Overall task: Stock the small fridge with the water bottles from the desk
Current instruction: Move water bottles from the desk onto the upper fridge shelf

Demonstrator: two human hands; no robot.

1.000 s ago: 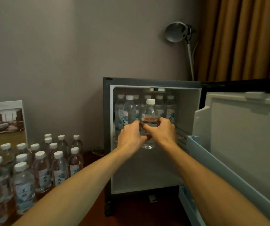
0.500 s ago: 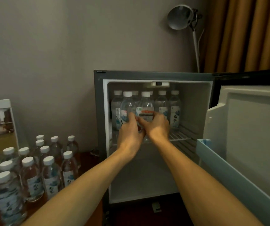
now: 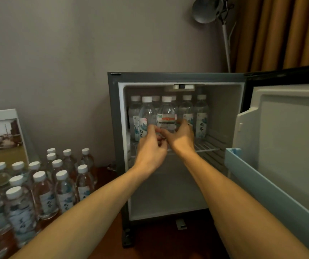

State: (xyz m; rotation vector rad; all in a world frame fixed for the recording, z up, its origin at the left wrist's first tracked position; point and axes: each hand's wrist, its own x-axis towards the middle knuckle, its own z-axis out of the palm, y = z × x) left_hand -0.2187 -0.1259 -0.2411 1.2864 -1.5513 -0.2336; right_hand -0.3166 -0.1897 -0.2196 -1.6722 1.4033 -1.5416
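Observation:
The small fridge (image 3: 168, 77) stands open on the desk, with several water bottles lined up on its wire shelf (image 3: 208, 146). In the front row stands a water bottle (image 3: 166, 116) with a red and white label. My left hand (image 3: 150, 149) and my right hand (image 3: 183, 139) meet at its base, fingers curled around its lower part, which they hide. Many more white-capped water bottles (image 3: 62, 186) are clustered on the desk at the lower left.
The fridge door (image 3: 290, 143) swings out to the right, its pale blue door bin (image 3: 262, 182) jutting toward me. A framed picture (image 3: 0, 135) leans on the wall at left. A grey lamp (image 3: 206, 10) and orange curtain (image 3: 280, 30) are behind the fridge.
Both hands carried the red-labelled bottle deeper into the fridge and set it down among the front-row bottles. The hands have slid lower, to its base. The view has come closer.

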